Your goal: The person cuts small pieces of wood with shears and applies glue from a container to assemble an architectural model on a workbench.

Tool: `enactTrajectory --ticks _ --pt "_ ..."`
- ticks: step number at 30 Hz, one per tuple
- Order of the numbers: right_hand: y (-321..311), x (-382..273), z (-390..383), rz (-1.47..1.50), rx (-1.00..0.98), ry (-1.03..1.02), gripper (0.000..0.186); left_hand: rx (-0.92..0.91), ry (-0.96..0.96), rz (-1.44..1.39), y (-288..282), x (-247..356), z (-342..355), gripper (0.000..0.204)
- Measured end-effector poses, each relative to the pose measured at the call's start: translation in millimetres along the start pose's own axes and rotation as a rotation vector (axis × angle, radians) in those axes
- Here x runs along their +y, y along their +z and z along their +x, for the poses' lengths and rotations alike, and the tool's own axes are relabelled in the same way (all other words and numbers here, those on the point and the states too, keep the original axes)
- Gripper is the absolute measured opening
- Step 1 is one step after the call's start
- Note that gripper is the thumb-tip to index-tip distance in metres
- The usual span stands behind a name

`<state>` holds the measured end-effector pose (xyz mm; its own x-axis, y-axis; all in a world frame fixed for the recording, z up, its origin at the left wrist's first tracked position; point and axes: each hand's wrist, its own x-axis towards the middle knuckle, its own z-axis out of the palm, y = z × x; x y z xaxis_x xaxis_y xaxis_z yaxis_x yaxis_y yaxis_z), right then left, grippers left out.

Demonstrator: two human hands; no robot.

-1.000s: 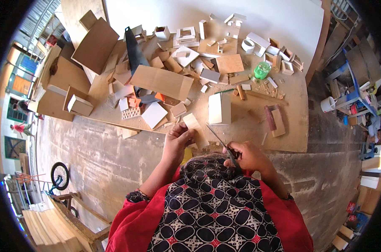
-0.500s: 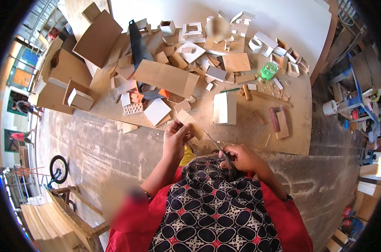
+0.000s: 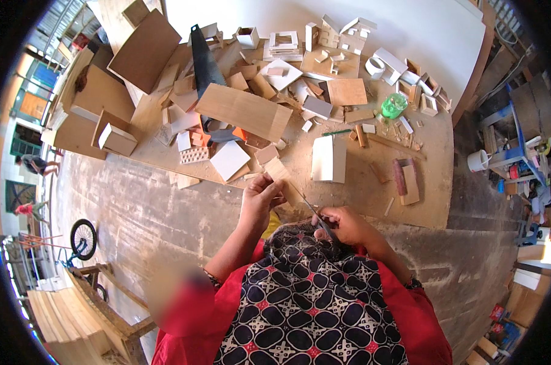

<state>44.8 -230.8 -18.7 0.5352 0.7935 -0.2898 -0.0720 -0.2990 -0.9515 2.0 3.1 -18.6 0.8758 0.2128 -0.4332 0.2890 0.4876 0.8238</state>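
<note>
My left hand (image 3: 263,198) pinches a small thin piece of pale wood sheet (image 3: 278,170) between thumb and fingers, just off the table's near edge. My right hand (image 3: 342,225) is closed around a pair of slim dark scissors (image 3: 317,216), held close in front of my patterned top. Their narrow tip points up and left and meets the lower right end of the wood piece. The handles are partly hidden by my fingers. Beyond my hands, a folded white-and-tan box piece (image 3: 328,159) stands on the worktable (image 3: 360,201).
A handsaw (image 3: 204,64) lies partly under a wide wooden board (image 3: 244,111). Around it are scattered offcuts, a white square (image 3: 230,160) and miniature house parts (image 3: 354,35). A green container (image 3: 393,106) stands to the right. A bicycle wheel (image 3: 83,239) and distant people (image 3: 35,163) are at the left.
The view has shifted slightly, so the table things appear a little lower and to the right. Both hands keep their grips, with the wood piece and scissors tip still meeting.
</note>
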Motion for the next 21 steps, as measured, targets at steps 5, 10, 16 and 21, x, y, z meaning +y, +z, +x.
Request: enactTrajectory --ticks 5,10,16,21 --pt "-2 0 1 -0.044 -0.040 0.080 0.045 -0.078 -0.006 0.059 6 -2 -2 0.011" --pt "-3 4 0 -0.088 -0.055 0.078 0.046 -0.076 -0.021 0.056 2 -9 1 0.015" --pt "-4 12 -6 0.028 -0.034 0.021 0.047 -0.149 -0.005 0.093 -3 -7 -1 0.016" --pt "-9 8 -12 -0.076 -0.036 0.075 0.044 -0.258 -0.033 0.214 -4 -1 -4 0.018"
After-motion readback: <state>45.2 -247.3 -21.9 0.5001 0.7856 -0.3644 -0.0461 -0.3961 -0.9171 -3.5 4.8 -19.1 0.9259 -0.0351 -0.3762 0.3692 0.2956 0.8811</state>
